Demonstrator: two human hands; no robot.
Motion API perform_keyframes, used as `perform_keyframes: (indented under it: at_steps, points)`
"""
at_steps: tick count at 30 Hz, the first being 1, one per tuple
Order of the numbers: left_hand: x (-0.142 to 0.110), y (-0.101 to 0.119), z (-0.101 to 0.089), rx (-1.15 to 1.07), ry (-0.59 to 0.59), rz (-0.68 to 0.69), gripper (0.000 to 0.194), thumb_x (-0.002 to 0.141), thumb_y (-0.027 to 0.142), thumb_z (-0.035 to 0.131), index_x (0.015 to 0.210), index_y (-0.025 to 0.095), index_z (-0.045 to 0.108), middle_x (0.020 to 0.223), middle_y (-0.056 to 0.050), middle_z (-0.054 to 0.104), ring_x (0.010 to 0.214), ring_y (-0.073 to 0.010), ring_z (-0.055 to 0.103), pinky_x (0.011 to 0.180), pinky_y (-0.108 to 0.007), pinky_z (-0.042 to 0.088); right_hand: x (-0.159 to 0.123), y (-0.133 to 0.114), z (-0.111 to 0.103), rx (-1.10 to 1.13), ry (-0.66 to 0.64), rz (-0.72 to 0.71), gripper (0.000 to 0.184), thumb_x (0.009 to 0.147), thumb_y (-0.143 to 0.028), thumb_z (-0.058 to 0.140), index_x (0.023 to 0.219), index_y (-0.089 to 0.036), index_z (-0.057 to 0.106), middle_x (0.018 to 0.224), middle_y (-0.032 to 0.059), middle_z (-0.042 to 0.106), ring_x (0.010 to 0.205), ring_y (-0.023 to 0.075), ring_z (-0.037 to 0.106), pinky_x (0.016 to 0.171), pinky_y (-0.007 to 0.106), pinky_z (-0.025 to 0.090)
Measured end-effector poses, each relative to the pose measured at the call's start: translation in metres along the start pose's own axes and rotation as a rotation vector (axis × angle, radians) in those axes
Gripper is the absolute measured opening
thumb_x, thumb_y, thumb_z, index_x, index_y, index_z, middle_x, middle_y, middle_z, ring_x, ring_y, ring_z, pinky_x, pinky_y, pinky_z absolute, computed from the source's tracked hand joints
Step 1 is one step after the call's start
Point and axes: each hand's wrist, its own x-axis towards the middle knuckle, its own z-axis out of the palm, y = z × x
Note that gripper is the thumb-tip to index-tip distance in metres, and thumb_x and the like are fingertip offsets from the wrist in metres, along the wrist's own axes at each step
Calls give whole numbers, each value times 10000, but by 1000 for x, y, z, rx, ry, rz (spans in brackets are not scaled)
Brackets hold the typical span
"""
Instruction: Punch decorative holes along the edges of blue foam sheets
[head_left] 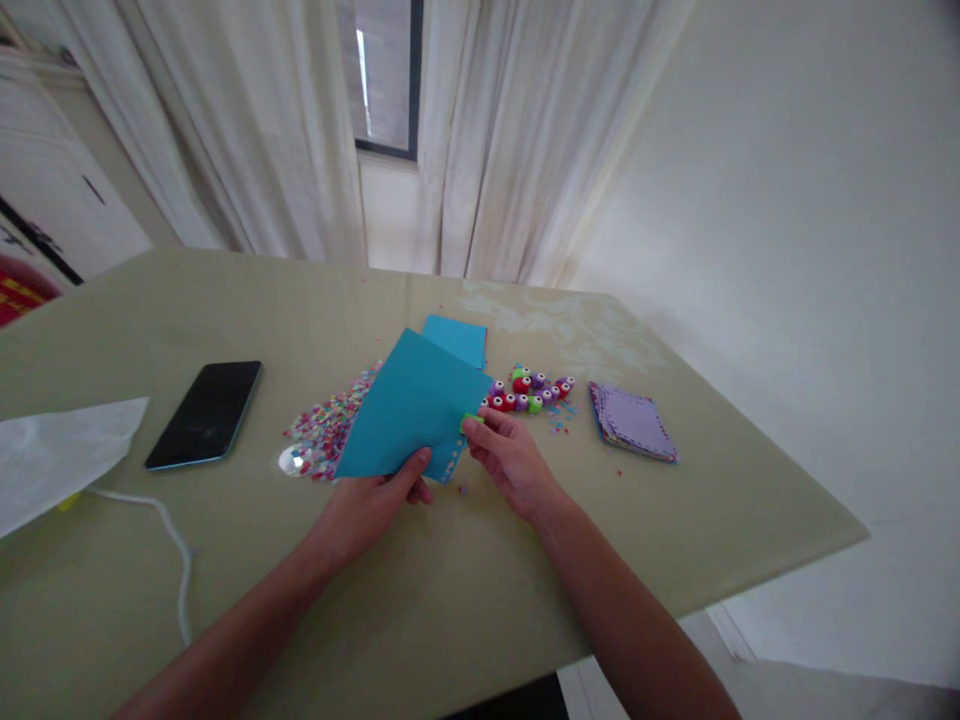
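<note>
A: Where is the blue sheet (416,405)?
B: Up off the table (420,610), in the left hand (367,505). That hand is closed on its bottom edge, with the thumb on top
A: So where is most of the sheet?
B: Above the thumb. It is tilted and goes up and out to both sides
A: What does the right hand (514,460) do?
B: It pinches a little green thing (471,424) at the sheet's right edge. Small holes (453,461) run along the edge, just below it
A: What else is near?
B: Tiny paper bits (322,428) lie to the left, partly behind the sheet. Another blue sheet (459,340) lies past it. Red, purple and green things with eyes (535,403) lie past the right hand. A purple pile (637,422) is more to the right, and a black phone (206,415) is far left
</note>
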Motion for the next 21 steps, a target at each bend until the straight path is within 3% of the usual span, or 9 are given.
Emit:
perform_keyframes:
  at_steps: [10,15,18,21]
  points:
    - [1,-3,3,-8,-10,-12,540,842,690,549,531,272,692,661,-60,753,709,-270,692,860,-420,520,3,4,4,33,-32,-9,457,612,-499,991,880,-227,739,769,-32,604,636,119,406,600,285,305]
    - [1,-2,1,7,5,-42,557,841,716,541,535,276,692,689,-63,768,746,-286,713,860,-422,522,3,7,4,58,-13,-20,425,628,-492,984,804,-212,717,694,-48,560,597,99,398,570,265,309]
    - [4,-3,-1,12,19,-66,568,832,734,539,537,276,698,699,-64,775,756,-289,720,842,-414,529,6,7,1,102,32,-28,419,614,-448,983,852,-214,730,722,-41,612,614,105,471,588,259,359]
    - [5,-1,-3,-21,46,-61,555,814,732,549,529,277,690,687,-60,773,738,-277,716,817,-394,539,10,2,-9,32,128,-179,376,676,-394,919,974,-236,752,859,-16,702,734,144,588,674,276,441]
